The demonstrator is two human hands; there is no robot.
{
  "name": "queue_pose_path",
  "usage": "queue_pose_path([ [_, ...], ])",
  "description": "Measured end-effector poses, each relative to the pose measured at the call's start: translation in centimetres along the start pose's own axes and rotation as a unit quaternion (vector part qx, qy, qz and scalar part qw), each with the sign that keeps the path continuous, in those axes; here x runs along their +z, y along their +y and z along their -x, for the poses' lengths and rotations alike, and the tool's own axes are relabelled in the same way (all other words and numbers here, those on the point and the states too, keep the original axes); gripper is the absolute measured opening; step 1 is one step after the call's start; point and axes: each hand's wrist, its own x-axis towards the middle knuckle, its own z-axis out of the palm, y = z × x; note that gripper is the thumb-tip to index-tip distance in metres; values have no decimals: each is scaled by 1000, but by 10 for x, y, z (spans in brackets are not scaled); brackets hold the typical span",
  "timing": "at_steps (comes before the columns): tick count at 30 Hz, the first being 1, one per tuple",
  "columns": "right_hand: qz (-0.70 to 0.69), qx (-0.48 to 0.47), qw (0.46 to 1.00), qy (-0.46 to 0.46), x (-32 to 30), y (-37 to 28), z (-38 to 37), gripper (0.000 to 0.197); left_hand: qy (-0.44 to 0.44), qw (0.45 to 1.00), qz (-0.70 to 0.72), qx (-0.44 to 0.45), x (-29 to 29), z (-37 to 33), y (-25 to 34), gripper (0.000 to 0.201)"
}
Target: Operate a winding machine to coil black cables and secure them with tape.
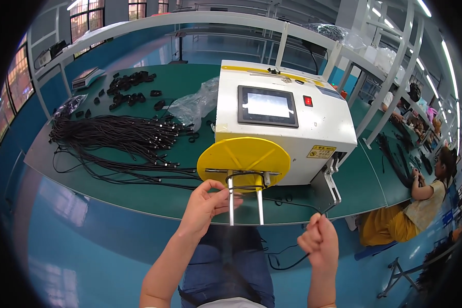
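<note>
A white box-shaped machine (292, 118) with a dark touch screen and a red switch stands on the green table (138, 200). On its front is a yellow disc (244, 156) with two metal prongs (245, 203) sticking out toward me. A black cable (244, 177) is looped around the prongs. My left hand (206, 205) pinches this cable beside the left prong. My right hand (319, 241) is closed around the cable's loose run, lower right of the prongs, in front of the table edge.
A large spread of black cables (118, 138) lies on the table's left, with small black wound bundles (131, 87) behind it and a clear plastic bag (195, 102). A metal bracket (329, 187) hangs at the machine's right. Other people (421, 200) sit at the right bench.
</note>
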Motion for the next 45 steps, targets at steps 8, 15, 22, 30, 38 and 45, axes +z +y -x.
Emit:
queue_pose_path([
  [8,-150,104,982,50,-73,46,-50,32,32,976,-212,44,11,-8,2,8],
  [15,-133,110,983,56,-83,61,-64,30,-8,976,-201,88,-2,-18,-9,12],
  [22,-55,30,996,69,-75,44,-64,28,-63,990,32,123,-13,-31,-49,18],
  [30,-79,-28,996,17,-49,-3,-48,29,-34,983,87,158,-5,-22,-55,17],
  [38,15,76,974,-214,89,2,-5,34,73,964,-192,169,-7,38,14,21],
  [45,179,113,936,-279,97,123,-45,27,-136,908,-388,-76,15,31,62,27],
])
